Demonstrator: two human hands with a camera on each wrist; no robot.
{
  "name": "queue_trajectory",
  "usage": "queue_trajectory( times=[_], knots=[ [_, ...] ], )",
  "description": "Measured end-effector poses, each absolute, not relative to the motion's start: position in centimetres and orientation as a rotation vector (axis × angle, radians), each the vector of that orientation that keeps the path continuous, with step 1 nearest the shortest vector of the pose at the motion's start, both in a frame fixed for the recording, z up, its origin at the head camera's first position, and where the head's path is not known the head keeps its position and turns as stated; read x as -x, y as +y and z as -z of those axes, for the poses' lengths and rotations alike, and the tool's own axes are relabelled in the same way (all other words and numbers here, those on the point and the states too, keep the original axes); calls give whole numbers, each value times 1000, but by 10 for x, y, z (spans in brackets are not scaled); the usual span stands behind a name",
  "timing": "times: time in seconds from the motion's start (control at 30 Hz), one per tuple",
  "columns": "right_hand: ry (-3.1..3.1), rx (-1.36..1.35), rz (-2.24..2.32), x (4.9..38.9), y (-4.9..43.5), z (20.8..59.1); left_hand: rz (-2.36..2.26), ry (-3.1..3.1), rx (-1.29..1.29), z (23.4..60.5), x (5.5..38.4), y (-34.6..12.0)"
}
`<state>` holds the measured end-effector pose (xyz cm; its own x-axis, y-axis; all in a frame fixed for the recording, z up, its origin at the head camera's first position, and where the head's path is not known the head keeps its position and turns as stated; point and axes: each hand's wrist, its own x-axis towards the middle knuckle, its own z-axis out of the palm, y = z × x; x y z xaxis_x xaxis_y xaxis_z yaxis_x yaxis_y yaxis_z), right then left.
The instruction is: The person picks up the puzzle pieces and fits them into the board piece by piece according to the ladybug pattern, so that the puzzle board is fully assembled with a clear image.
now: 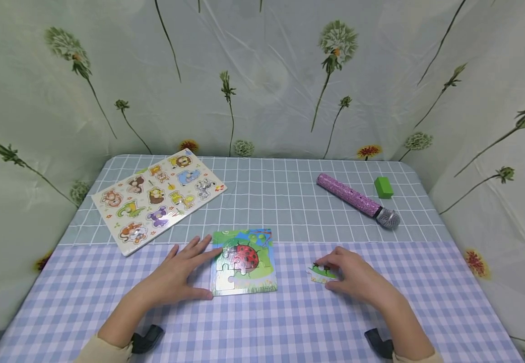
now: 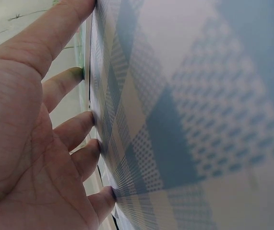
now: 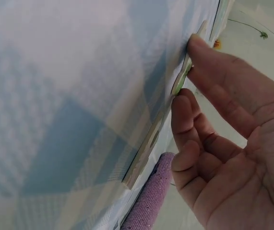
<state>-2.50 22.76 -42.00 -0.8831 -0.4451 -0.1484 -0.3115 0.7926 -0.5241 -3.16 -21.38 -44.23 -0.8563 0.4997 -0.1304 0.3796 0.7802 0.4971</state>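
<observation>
A square ladybug jigsaw puzzle (image 1: 264, 275) lies on the checked cloth, with bare pale gaps in its left part. My left hand (image 1: 178, 275) rests at its left side, fingers spread; the index fingertip overlaps the board's left edge and the thumb tip meets the lower left corner. In the left wrist view the fingertips of the left hand (image 2: 45, 129) touch down along the cloth. To the right of the board, my right hand (image 1: 353, 275) pinches a green jigsaw piece (image 1: 322, 272) between thumb and fingers. The right wrist view shows this piece (image 3: 181, 81) edge-on, tilted against the cloth.
An animal picture board (image 1: 167, 201) lies at the back left. A pink glittery microphone (image 1: 348, 194) lies at the back right, with a green block (image 1: 383, 187) beyond it. A flowered curtain (image 1: 267, 75) hangs behind the table.
</observation>
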Motion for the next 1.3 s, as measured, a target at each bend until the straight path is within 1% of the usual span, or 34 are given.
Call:
queue_trajectory(
  times=[0.23, 0.63, 1.3],
  knots=[
    [2707, 625, 705, 30, 226, 421, -666, 2709, -681, 440, 32, -214],
    [2691, 768, 716, 42, 211, 422, -663, 2716, -685, 439, 33, -214],
    [2565, 948, 708, 60, 164, 417, -681, 2706, -691, 440, 33, -214]
  ],
)
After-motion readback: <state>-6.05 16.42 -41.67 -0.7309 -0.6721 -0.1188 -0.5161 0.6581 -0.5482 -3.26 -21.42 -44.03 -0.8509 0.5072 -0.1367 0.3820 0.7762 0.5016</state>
